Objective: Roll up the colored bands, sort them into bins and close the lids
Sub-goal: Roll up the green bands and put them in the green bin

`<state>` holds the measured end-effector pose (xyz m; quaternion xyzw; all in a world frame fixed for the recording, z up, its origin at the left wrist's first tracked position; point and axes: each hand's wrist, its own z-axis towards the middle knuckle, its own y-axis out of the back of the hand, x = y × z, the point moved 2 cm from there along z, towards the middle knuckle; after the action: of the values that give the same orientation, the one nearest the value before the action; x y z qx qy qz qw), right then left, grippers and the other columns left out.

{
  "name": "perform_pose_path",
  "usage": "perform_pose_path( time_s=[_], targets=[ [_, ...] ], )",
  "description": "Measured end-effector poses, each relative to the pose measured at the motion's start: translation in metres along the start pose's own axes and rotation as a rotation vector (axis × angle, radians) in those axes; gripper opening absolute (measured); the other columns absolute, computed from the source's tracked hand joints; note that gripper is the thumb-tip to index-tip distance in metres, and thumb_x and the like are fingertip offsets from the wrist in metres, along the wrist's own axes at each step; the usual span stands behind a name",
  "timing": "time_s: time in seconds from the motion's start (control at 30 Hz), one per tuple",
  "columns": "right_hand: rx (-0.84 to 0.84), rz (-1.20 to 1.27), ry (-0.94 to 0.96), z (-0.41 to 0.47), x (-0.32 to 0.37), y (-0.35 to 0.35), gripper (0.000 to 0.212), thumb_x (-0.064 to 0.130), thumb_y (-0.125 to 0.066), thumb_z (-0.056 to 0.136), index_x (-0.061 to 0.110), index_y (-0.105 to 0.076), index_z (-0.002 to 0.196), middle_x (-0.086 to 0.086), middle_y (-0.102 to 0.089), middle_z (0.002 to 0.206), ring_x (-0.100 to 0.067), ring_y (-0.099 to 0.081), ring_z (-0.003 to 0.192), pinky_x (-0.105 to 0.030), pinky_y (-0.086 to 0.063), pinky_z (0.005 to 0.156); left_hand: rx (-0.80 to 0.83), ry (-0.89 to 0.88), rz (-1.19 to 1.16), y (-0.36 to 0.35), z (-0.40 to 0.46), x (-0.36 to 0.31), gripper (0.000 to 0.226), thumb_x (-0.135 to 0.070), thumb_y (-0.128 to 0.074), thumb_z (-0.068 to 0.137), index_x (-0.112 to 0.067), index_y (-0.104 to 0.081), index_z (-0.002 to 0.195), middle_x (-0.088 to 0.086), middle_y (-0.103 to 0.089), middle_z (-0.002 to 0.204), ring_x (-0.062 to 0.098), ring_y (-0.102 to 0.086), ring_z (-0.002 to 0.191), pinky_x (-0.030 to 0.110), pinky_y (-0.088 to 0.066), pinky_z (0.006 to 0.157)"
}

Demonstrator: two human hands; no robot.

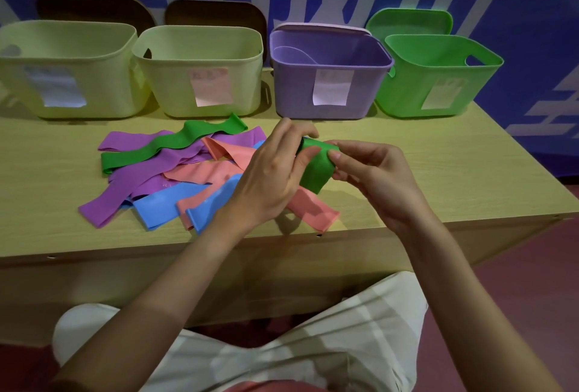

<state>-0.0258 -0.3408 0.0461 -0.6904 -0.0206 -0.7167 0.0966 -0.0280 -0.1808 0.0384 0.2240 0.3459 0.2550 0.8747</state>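
A green band (316, 169), partly rolled at its top, hangs above the table between both hands. My left hand (272, 172) pinches its rolled end from the left, and my right hand (372, 178) pinches it from the right. A pile of flat bands lies to the left: a second green band (163, 145), purple bands (141, 178), pink bands (213, 172) and blue bands (166, 203). Along the back stand two pale yellow bins (72, 78) (200, 78), a purple bin (329, 84) and a green bin (438, 78), all open.
Lids lean behind the bins: two dark brown lids (94, 7), a light purple lid (319, 28) and a green lid (410, 21). The wooden table (438, 172) has its front edge near my lap. A blue and white wall is behind.
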Motion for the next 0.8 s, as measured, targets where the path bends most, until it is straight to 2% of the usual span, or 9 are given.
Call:
perform_pose_path(
  time_s=[0.1, 0.17, 0.27, 0.4, 0.5, 0.63, 0.8],
  targets=[
    [-0.007, -0.108, 0.030, 0.001, 0.001, 0.001, 0.016, 0.003, -0.063, 0.088, 0.007, -0.071, 0.102, -0.006, -0.073, 0.081, -0.011, -0.060, 0.070, -0.021, -0.052, 0.068, -0.005, 0.016, -0.039, -0.001, 0.000, 0.003, 0.030, -0.024, -0.041, 0.099, 0.001, -0.056, 0.106, 0.006, -0.051, 0.097, 0.012, -0.049, 0.086, 0.019, -0.038, 0.074],
    [-0.036, -0.274, 0.118, 0.000, 0.001, -0.001, 0.018, 0.006, -0.063, 0.090, 0.005, -0.070, 0.107, -0.008, -0.071, 0.078, -0.008, -0.060, 0.065, -0.022, -0.052, 0.066, -0.037, 0.083, -0.090, -0.003, 0.001, 0.004, 0.027, -0.022, -0.041, 0.099, 0.000, -0.057, 0.101, 0.005, -0.054, 0.095, 0.012, -0.050, 0.086, 0.018, -0.039, 0.075],
    [-0.065, -0.460, 0.277, -0.001, 0.000, -0.006, 0.019, 0.009, -0.065, 0.091, 0.010, -0.070, 0.109, -0.002, -0.072, 0.085, -0.007, -0.066, 0.076, -0.025, -0.055, 0.075, -0.072, 0.202, -0.155, -0.009, 0.000, 0.005, 0.023, -0.020, -0.045, 0.098, -0.001, -0.057, 0.096, 0.005, -0.057, 0.091, 0.009, -0.050, 0.084, 0.013, -0.037, 0.074],
    [-0.073, -0.440, 0.329, -0.004, -0.002, -0.009, 0.026, 0.006, -0.073, 0.083, 0.015, -0.069, 0.107, -0.008, -0.072, 0.092, -0.021, -0.068, 0.082, -0.027, -0.056, 0.082, -0.066, 0.335, -0.236, -0.011, -0.001, 0.008, 0.022, -0.024, -0.044, 0.099, -0.006, -0.056, 0.092, -0.001, -0.056, 0.083, 0.010, -0.050, 0.079, 0.016, -0.038, 0.071],
    [-0.118, -0.414, 0.341, -0.005, -0.005, -0.009, 0.027, 0.005, -0.075, 0.081, 0.013, -0.070, 0.106, -0.006, -0.071, 0.094, -0.014, -0.067, 0.078, -0.025, -0.056, 0.077, -0.044, 0.361, -0.247, -0.010, -0.001, 0.008, 0.022, -0.024, -0.046, 0.100, -0.007, -0.056, 0.090, -0.004, -0.054, 0.077, 0.011, -0.049, 0.075, 0.021, -0.038, 0.068],
    [-0.147, -0.372, 0.342, -0.004, -0.006, -0.008, 0.024, 0.001, -0.074, 0.080, 0.013, -0.071, 0.100, -0.008, -0.072, 0.090, -0.016, -0.067, 0.073, -0.027, -0.055, 0.070, -0.010, 0.367, -0.239, -0.009, -0.001, 0.008, 0.023, -0.024, -0.047, 0.100, -0.009, -0.053, 0.083, -0.007, -0.046, 0.067, 0.007, -0.040, 0.063, 0.021, -0.032, 0.059],
    [-0.156, -0.196, 0.188, 0.000, -0.004, -0.006, 0.021, -0.002, -0.073, 0.080, 0.011, -0.072, 0.096, 0.001, -0.073, 0.084, -0.006, -0.065, 0.068, -0.019, -0.052, 0.070, 0.010, 0.314, -0.138, -0.006, 0.000, 0.010, 0.033, -0.033, -0.046, 0.100, -0.006, -0.053, 0.081, -0.009, -0.042, 0.066, 0.007, -0.039, 0.060, 0.023, -0.030, 0.058]
  ],
)
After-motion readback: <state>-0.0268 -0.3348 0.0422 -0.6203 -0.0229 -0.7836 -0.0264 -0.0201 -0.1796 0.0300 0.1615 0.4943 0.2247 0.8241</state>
